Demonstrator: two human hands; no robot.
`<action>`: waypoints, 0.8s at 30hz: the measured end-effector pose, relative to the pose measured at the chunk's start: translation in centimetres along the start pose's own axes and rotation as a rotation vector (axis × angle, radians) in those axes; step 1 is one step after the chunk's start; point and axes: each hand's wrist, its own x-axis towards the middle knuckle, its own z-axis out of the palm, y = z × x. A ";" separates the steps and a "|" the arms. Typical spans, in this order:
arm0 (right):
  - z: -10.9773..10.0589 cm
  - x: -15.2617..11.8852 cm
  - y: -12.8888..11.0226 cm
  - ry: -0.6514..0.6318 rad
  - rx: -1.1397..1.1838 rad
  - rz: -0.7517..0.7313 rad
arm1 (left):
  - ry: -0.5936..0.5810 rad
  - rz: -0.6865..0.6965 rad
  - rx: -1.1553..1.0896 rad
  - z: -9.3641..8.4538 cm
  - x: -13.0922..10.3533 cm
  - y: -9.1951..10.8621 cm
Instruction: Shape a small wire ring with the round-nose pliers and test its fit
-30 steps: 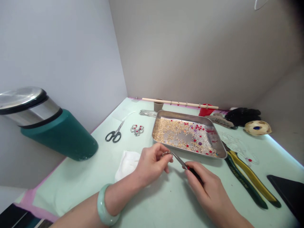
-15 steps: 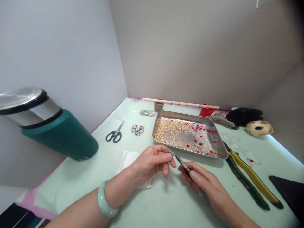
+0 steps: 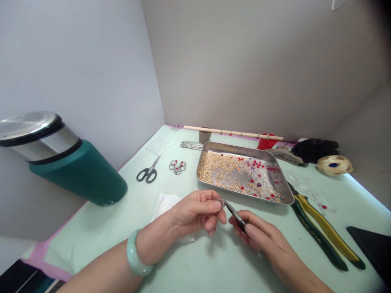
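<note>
My left hand [image 3: 198, 212], with a pale green bangle on its wrist, pinches a small wire piece [image 3: 220, 201] between thumb and forefinger. My right hand [image 3: 259, 232] is wrapped round slim metal pliers [image 3: 234, 212], whose tip touches or nearly touches the wire piece. Both hands are in front of a metal tray [image 3: 244, 195] of gold, clear, red and purple beads. Under my left wrist lies a white cloth [image 3: 165, 203]. A beaded wire ornament [image 3: 177, 167] with red beads rests left of the tray.
A large green bottle [image 3: 82, 171] stands at the left, near black-handled scissors [image 3: 149, 173]. Green-yellow pliers [image 3: 324, 232] lie right of the tray. Behind it are a wooden stick [image 3: 244, 133], a brown cup [image 3: 205, 136] and a red cup [image 3: 266, 142]; a black object [image 3: 369, 248] is at far right.
The left thumb and fingers have shifted slightly down around the wire piece, and the pliers' tip sits a little lower against it. The view has moved very slightly.
</note>
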 end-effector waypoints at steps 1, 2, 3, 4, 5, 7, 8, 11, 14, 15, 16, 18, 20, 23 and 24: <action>0.0 0.0 0.0 -0.007 -0.004 -0.001 | -0.013 -0.005 -0.011 0.0 0.0 0.1; 0.0 0.0 0.0 -0.012 -0.008 -0.005 | -0.024 -0.009 -0.020 0.0 -0.1 0.1; 0.0 0.0 0.0 -0.013 -0.015 -0.008 | -0.035 -0.014 -0.026 0.0 -0.1 0.2; 0.0 0.0 0.0 -0.012 -0.023 -0.013 | -0.042 -0.019 -0.030 0.1 -0.1 0.2; 0.0 0.0 0.0 -0.011 -0.033 -0.017 | -0.045 -0.022 -0.032 0.1 -0.1 0.3; -0.1 0.0 0.0 -0.007 -0.052 -0.027 | -0.048 -0.023 -0.035 0.1 -0.1 0.3; -0.1 0.0 0.0 -0.006 -0.057 -0.035 | -0.051 -0.022 -0.038 0.1 -0.1 0.3; 0.0 0.0 0.1 0.000 -0.062 -0.071 | -0.079 -0.016 -0.050 0.0 -0.1 0.2; 0.0 0.0 0.0 0.002 -0.081 -0.093 | -0.113 -0.014 -0.064 -0.1 0.0 0.2; 0.0 -0.1 0.0 0.001 -0.094 -0.094 | -0.116 -0.012 -0.065 0.0 0.0 0.3; 0.0 -0.1 0.0 0.004 -0.108 -0.096 | -0.116 -0.012 -0.065 0.0 0.0 0.3; -0.1 -0.1 -0.1 0.022 -0.140 -0.105 | -0.108 -0.014 -0.061 0.1 -0.1 0.3; -0.1 -0.1 0.0 0.043 -0.178 -0.123 | -0.102 -0.023 -0.057 0.2 -0.1 0.3; 0.0 -0.2 0.1 0.093 -0.243 -0.160 | -0.080 -0.023 -0.038 0.2 -0.1 0.3; 0.0 -0.2 0.2 0.115 -0.267 -0.173 | -0.060 -0.012 -0.020 0.1 -0.1 0.3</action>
